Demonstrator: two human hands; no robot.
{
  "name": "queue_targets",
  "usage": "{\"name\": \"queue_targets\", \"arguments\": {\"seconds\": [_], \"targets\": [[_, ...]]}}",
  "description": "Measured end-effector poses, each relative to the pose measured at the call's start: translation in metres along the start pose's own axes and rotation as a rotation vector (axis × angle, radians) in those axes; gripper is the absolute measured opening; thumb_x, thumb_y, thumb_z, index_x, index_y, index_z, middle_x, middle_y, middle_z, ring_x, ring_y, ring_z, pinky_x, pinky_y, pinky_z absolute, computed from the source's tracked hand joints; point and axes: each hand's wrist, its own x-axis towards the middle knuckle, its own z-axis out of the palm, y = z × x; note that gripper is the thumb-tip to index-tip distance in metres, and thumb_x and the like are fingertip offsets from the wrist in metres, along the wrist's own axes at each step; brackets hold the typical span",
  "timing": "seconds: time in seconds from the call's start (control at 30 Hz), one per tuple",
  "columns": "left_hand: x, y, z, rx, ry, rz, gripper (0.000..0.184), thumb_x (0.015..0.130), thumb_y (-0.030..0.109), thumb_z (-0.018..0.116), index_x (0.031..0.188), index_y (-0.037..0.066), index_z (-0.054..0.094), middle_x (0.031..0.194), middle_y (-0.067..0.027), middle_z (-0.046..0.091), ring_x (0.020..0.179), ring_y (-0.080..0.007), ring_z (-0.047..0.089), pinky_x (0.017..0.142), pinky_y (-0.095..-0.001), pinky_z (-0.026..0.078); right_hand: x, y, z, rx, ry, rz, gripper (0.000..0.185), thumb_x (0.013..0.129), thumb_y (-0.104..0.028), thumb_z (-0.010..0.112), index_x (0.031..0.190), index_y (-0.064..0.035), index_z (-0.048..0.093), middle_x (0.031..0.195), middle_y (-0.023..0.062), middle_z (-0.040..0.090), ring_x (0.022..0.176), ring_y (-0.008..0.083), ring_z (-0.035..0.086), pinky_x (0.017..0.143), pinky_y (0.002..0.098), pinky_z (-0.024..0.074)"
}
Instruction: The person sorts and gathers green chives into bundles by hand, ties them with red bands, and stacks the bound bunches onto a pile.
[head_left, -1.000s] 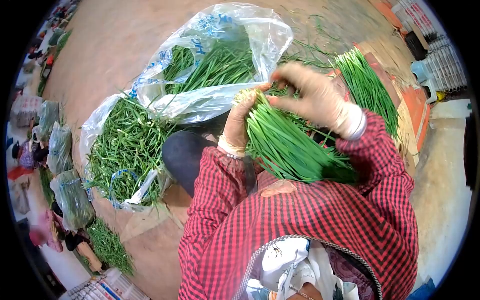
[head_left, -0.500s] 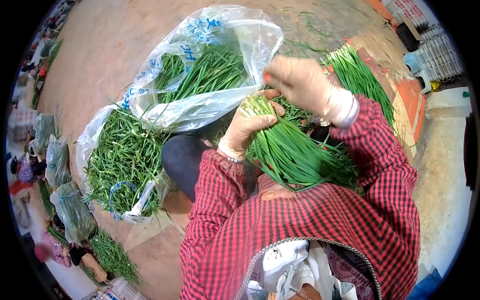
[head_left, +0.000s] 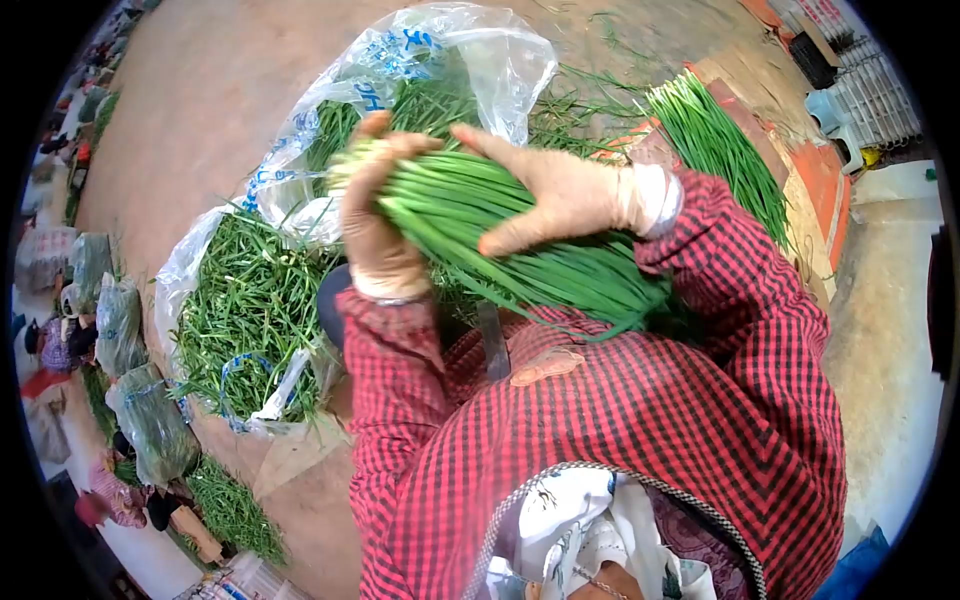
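Observation:
A bunch of green chives lies slantwise across my lap, its pale cut ends up to the left and the leaf tips down to the right. My left hand, in a thin glove, is wrapped round it near the pale ends, which are smeared by motion. Across the middle of the bunch lies my right hand, also gloved, with thumb and fingers curved round the leaves. In front of me is a clear plastic bag with blue print, holding more chives. A heap of loose green leaves fills another bag at the left.
To the right, a laid-out pile of chives rests on cardboard. Crates stand at the far right. Along the left side are filled plastic bags, a leaf pile and another person. Leaf scraps litter the floor.
My left hand has moved left and forward with the bunch. My right hand, raised above the pale ends before, has come down onto the leaves and holds them.

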Motion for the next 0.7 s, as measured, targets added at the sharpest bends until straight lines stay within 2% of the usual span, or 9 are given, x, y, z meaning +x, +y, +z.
{"name": "queue_targets", "arguments": {"seconds": [0.07,0.2,0.23,0.3,0.37,0.43,0.57,0.67,0.7], "targets": [[0.003,0.037,-0.002,0.107,0.052,0.154,0.045,0.086,0.01,0.061,0.125,-0.001,0.045,0.091,-0.0119,0.062,0.094,-0.0284,0.062,0.095,-0.0437,0.047,-0.025,0.01,0.004,0.044,-0.077,0.145,0.109,0.076,-0.052,0.072,0.151,-0.0008,0.012,0.134,0.0263,0.051,0.12,0.0378,0.054,0.104,0.0384,0.0414],[-0.002,0.09,-0.006,0.24,0.075,0.283,0.045,0.087,0.01,0.06,0.127,-0.002,0.045,0.094,-0.0113,0.061,0.097,-0.0267,0.059,0.096,-0.0433,0.046,-0.073,0.088,-0.009,-0.588,-0.516,0.523,0.083,0.076,-0.044,0.069,0.142,-0.0021,0.039,0.111,0.0224,0.065,0.105,0.0346,0.063,0.09,0.0416,0.0497],[-0.004,0.096,-0.003,0.276,0.056,0.297,0.045,0.087,0.01,0.06,0.128,-0.002,0.045,0.094,-0.0114,0.061,0.097,-0.0265,0.059,0.096,-0.0429,0.046,-0.067,0.086,-0.023,-0.529,-0.634,0.777,0.086,0.075,-0.048,0.071,0.14,0.0001,0.041,0.125,0.0243,0.057,0.117,0.0372,0.055,0.1,0.0398,0.0437],[-0.005,0.096,0.007,0.483,0.056,0.334,0.045,0.087,0.008,0.06,0.128,-0.005,0.046,0.094,-0.013,0.062,0.096,-0.026,0.059,0.095,-0.0423,0.046,-0.079,0.093,-0.029,-0.275,-0.002,0.447,0.089,0.076,-0.05,0.072,0.141,0.002,0.04,0.136,0.0226,0.051,0.128,0.0332,0.047,0.107,0.0386,0.0374],[-0.004,0.082,0.022,0.672,0.024,0.296,0.046,0.085,0.007,0.061,0.127,-0.006,0.046,0.093,-0.0132,0.064,0.093,-0.0246,0.061,0.092,-0.0391,0.048,-0.052,0.037,-0.037,0.094,0.182,0.256,0.095,0.078,-0.051,0.073,0.146,0.0005,0.031,0.148,0.0216,0.036,0.139,0.0297,0.034,0.113,0.0375,0.0291],[-0.008,0.057,0.054,0.735,0.021,0.226,0.041,0.082,0.002,0.066,0.12,-0.005,0.054,0.091,-0.0106,0.067,0.088,-0.0176,0.063,0.084,-0.03,0.049,-0.033,-0.001,-0.029,0.218,0.184,0.12,0.103,0.076,-0.045,0.077,0.15,-0.0019,0.02,0.154,0.0213,0.024,0.142,0.0299,0.025,0.115,0.0364,0.0254],[-0.009,0.002,0.088,0.729,-0.111,0.191,0.064,0.076,0.005,0.073,0.133,-0.003,0.046,0.117,-0.013,0.058,0.102,-0.0166,0.058,0.095,-0.0308,0.045,0.011,-0.004,0.026,0.346,0.405,-0.439,0.128,0.063,-0.044,0.088,0.15,0.0034,0.006,0.145,0.0228,0.035,0.138,0.0317,0.032,0.115,0.039,0.0258],[0.001,-0.025,0.108,0.352,-0.349,0.178,0.097,0.078,0.023,0.076,0.15,0.001,0.017,0.14,-0.0192,0.043,0.129,-0.0289,0.045,0.107,-0.0393,0.039,-0.003,0.003,0.026,0.637,0.492,-0.374,0.132,0.062,-0.042,0.089,0.15,0.0023,0.0,0.148,0.0194,0.029,0.138,0.0287,0.029,0.117,0.0375,0.0218],[0.005,-0.034,0.117,0.291,-0.315,0.184,0.101,0.076,0.035,0.08,0.15,0.002,0.019,0.148,-0.0203,0.036,0.138,-0.0345,0.035,0.112,-0.0432,0.034,-0.009,0.006,0.022,0.7,0.523,-0.349,0.12,0.068,-0.034,0.087,0.154,-0.0116,0.006,0.152,0.0108,0.023,0.141,0.0257,0.025,0.117,0.0352,0.0216]]}}
